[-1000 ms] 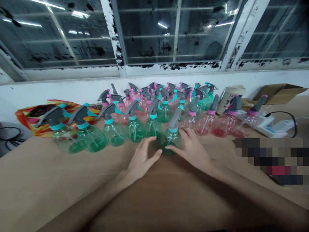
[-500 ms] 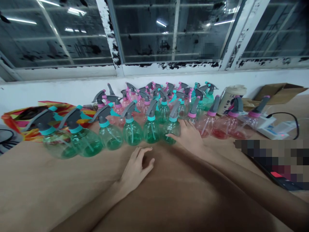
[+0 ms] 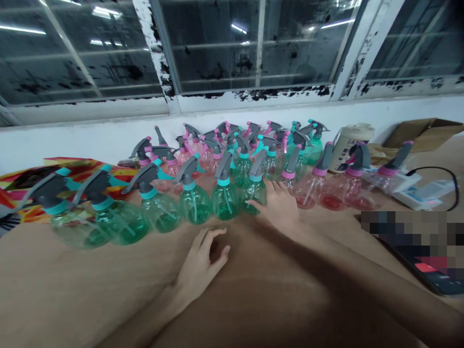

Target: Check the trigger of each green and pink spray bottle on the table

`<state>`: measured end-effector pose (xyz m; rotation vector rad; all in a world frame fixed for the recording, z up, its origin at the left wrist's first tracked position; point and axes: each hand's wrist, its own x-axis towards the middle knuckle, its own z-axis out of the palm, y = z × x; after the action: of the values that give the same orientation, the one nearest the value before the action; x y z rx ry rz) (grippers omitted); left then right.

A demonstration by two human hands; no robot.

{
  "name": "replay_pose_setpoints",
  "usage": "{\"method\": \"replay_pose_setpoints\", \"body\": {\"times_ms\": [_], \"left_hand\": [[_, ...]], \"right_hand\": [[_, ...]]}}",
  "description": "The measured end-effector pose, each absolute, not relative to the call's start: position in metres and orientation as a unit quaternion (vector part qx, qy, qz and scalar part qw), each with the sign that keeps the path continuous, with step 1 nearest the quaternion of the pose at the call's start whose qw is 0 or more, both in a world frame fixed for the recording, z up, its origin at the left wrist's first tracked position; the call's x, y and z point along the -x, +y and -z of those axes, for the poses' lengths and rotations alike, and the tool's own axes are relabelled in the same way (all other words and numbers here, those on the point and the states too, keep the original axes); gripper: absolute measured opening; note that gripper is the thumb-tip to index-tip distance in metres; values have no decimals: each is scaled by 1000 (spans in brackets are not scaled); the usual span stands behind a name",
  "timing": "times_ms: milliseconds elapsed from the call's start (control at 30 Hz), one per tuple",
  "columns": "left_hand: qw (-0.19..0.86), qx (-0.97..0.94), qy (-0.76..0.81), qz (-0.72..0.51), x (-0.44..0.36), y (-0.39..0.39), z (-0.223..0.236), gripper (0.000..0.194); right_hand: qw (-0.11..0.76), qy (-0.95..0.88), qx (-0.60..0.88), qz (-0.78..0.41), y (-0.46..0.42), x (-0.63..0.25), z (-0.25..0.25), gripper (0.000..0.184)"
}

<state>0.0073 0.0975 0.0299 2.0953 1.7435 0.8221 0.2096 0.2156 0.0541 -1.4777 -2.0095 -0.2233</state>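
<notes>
My right hand (image 3: 278,205) is wrapped round the lower body of a green spray bottle (image 3: 256,192) with a turquoise collar and grey trigger head. The bottle stands upright at the right end of the front row of green ones. Beside it on the left is another green spray bottle (image 3: 225,200). Over the bare wood in front of the row, my left hand (image 3: 206,256) is empty, its thumb and fingers apart and curved. A pink spray bottle (image 3: 311,188) stands just right of my right hand.
Several pink and green spray bottles (image 3: 217,154) crowd behind the front row. A striped bag (image 3: 83,169) lies at left. At right are a printed cup (image 3: 350,145), a cardboard box (image 3: 420,140), a power strip (image 3: 416,193) and a phone (image 3: 431,275). A white wall and windows border the back.
The view has shifted slightly, so the front bottles at left appear lower and further left. My right hand keeps its hold on the green spray bottle; my left hand keeps much the same pose.
</notes>
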Motion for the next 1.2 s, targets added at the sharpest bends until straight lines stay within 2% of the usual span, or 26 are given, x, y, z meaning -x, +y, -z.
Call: {"method": "replay_pose_setpoints", "body": {"times_ms": [200,333,400,500,733,900,1200], "left_hand": [[163,-717,618,-280,-8,97,-34,24],[170,-711,623,-280,-8,97,-35,24],[168,-708,626,-279,-8,98,-35,25],[170,-702,633,-279,-8,99,-35,26],[168,-695,636,-289,-8,98,-35,24],[156,-699,633,-294,-8,99,-33,24],[175,-710,618,-289,-31,101,-36,22]], "right_hand": [[338,-769,535,93,203,-220,-58,75],[384,-757,525,63,188,-253,-63,48],[388,-734,556,37,185,-271,-67,41],[362,-701,615,7,190,-289,-71,45],[293,-693,658,-24,218,-281,-66,78],[248,-688,682,-17,222,-275,-65,70],[245,-715,654,27,189,-286,-65,65]]}}
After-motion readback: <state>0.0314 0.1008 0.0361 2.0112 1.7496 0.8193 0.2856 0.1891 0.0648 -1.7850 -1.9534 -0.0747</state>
